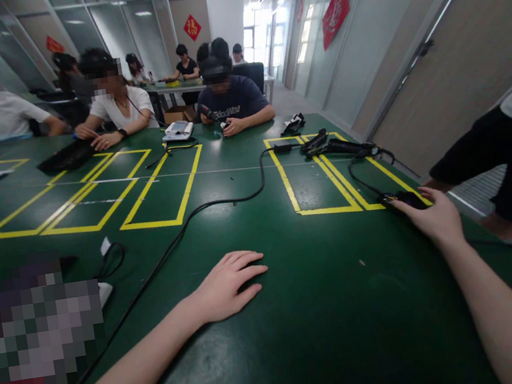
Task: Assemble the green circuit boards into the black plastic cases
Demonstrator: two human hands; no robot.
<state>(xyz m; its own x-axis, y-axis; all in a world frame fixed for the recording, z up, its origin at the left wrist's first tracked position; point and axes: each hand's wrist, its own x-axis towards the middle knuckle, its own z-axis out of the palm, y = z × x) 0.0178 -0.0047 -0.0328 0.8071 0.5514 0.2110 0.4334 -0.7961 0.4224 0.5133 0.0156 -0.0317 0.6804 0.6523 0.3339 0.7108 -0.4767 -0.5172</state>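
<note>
My left hand (pixel 231 285) lies palm down on the green table (pixel 331 309), its fingers stretched out and holding nothing. Farther off, at the table's right edge, my right hand (pixel 435 216) grips a small dark device (pixel 410 198), thumb along its near side. My fingers hide much of it, so its exact kind is unclear. A thin black cable (pixel 362 177) runs from beside the device toward a long black tool-like object (pixel 350 147) with a cord. Behind that sits a small black-and-white item (pixel 293 124).
A long black cord (pixel 201 208) crosses the table diagonally left of my left hand. Yellow tape rectangles (pixel 330 210) mark the surface. Co-workers sit opposite, one (pixel 235 102) holding a dark tool. A person (pixel 495 150) stands on the right. Blurred items (pixel 42 339) lie at left.
</note>
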